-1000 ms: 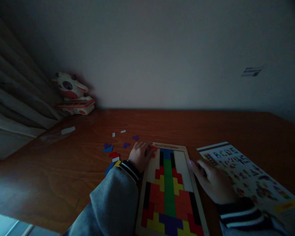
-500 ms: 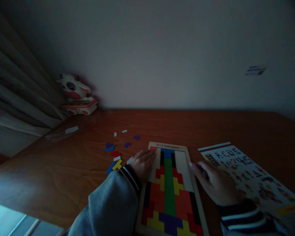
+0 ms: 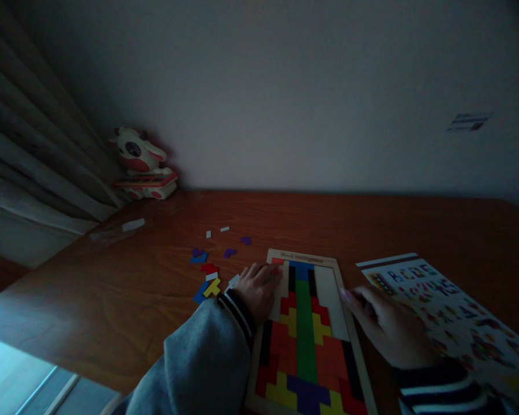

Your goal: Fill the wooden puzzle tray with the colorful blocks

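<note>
A wooden puzzle board lies before me, filled with coloured pieces except for pale bare areas at its upper left and upper right. My left hand rests on the board's upper left edge, its fingertips beside a red piece at the corner; the fingers lie extended and nothing shows in them. My right hand is at the board's right edge, thumb and forefinger near the rim, the other fingers curled; whether it holds anything is hidden. A long green strip runs down the board's middle.
Loose blue, red, yellow, purple and white pieces lie left of the board. A printed sheet lies under and beyond my right hand. A cow toy stands at the back left, by the curtain.
The whole view has shifted slightly, so things appear a little further right, except the printed label on the wall, which also moved right. Both hands keep nearly the same places at the board.
</note>
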Tool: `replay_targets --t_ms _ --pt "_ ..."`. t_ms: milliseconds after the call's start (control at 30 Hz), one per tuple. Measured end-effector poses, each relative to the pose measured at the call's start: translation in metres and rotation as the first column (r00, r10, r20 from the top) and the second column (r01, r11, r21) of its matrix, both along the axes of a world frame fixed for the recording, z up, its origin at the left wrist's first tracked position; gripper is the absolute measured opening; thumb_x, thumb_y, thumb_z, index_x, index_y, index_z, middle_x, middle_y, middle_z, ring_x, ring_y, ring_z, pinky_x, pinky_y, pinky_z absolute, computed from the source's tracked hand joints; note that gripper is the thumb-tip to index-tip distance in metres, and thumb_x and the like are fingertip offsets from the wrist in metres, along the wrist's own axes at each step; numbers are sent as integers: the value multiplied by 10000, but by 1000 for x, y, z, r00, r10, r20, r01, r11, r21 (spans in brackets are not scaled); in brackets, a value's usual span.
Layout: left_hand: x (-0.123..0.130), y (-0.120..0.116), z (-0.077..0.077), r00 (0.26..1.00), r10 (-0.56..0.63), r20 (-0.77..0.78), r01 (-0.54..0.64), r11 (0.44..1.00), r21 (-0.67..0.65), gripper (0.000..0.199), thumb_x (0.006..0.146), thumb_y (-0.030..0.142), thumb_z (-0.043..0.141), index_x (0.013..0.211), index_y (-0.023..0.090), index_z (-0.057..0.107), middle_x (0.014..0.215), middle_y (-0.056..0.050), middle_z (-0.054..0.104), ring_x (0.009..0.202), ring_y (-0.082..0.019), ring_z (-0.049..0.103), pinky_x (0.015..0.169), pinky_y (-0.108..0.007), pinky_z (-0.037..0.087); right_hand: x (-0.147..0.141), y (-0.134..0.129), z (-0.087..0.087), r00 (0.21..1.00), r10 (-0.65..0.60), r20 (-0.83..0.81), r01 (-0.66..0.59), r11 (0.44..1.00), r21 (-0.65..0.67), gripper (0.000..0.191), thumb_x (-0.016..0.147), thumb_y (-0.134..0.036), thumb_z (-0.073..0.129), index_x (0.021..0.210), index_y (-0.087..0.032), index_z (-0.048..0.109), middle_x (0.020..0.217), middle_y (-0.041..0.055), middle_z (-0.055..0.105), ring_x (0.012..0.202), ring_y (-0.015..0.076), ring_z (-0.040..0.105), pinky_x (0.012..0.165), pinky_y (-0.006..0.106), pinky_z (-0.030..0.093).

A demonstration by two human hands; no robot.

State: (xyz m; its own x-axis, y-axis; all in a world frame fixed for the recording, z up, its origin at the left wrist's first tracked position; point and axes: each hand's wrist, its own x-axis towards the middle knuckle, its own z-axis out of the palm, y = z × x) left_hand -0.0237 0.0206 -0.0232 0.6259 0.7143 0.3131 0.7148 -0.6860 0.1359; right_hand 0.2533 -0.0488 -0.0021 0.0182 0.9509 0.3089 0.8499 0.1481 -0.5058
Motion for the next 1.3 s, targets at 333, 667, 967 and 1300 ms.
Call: replay_targets --t_ms 333,667,967,1300 --pt "4 -4 25 992 121 30 -120 992 -48 417 894 180 461 1297 164 566 1259 -122 630 1083 -275 592 941 -453 510 14 5 -10 999 45 29 -43 997 -67 420 939 -594 413 777 -259 608 686 2 669 596 173 644 554 293 451" --pt "-83 -8 81 837 415 -356 -528 784 -327 250 770 382 645 950 212 680 1012 -70 714 977 -288 672 858 -407 522 22 9 -12 991 69 118 -57 993 -106 427 928 -608 410 799 -266 630 716 18 690 644 200 681 553 294 487" --pt "-90 -6 75 832 384 -400 -527 771 -358 392 665 271 669 1053 209 659 1161 -94 674 1074 -303 651 901 -389 521 25 9 -13 993 53 105 -36 987 -154 452 930 -628 387 816 -270 639 686 21 680 629 207 685 554 297 498" --pt "-84 -1 74 835 365 -413 -507 801 -317 297 725 290 639 1003 201 694 1088 -101 705 1077 -308 647 910 -408 513 25 11 -14 989 70 128 -54 990 -130 431 932 -605 405 822 -262 642 703 26 687 648 205 692 524 283 487"
